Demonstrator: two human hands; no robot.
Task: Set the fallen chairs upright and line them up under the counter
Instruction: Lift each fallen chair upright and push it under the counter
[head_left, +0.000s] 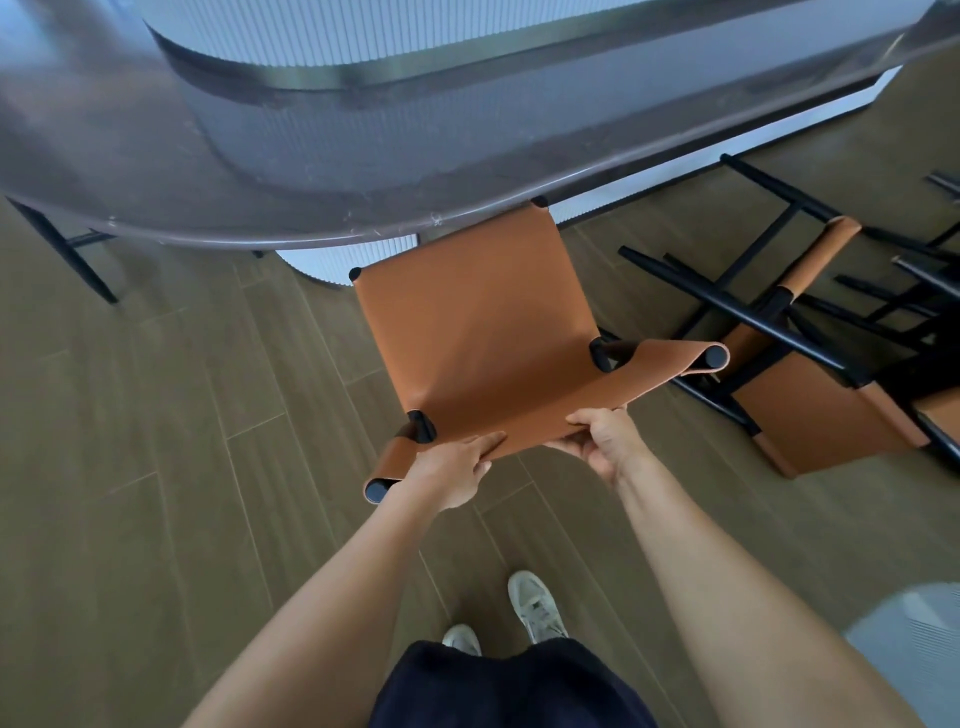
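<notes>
**Both hands on the backrest of the upright chair**

My left hand (457, 470) holds the top edge of the tan leather backrest. The fingers (488, 442) stretch out along the leather, and the lower ones tuck under the edge. I cannot see that thumb. My right hand (602, 439) grips the same edge just beside it, thumb on top and the other fingers curled beneath, so the leather is pinched between them. The two hands are close but not touching.

The upright chair (467, 322) stands on its legs directly in front of me. It has a leather sling seat on a black tube frame. The far edge of the seat sits just under the rim of the counter (311, 156), and the rest of the seat and the backrest are out in the open.

To the right, near this chair, a fallen chair (810, 410) of the same kind lies on the floor (156, 415) with its black legs pointing up and sideways. More black legs are tangled behind it.

The counter has a dark glossy top with a curved edge, over a white fluted base (306, 265). At the left, black chair legs (67, 244) show beneath it. The floor is brown wood-look planks. Below my arms are dark shorts (509, 686) and white sneakers (537, 605).
</notes>
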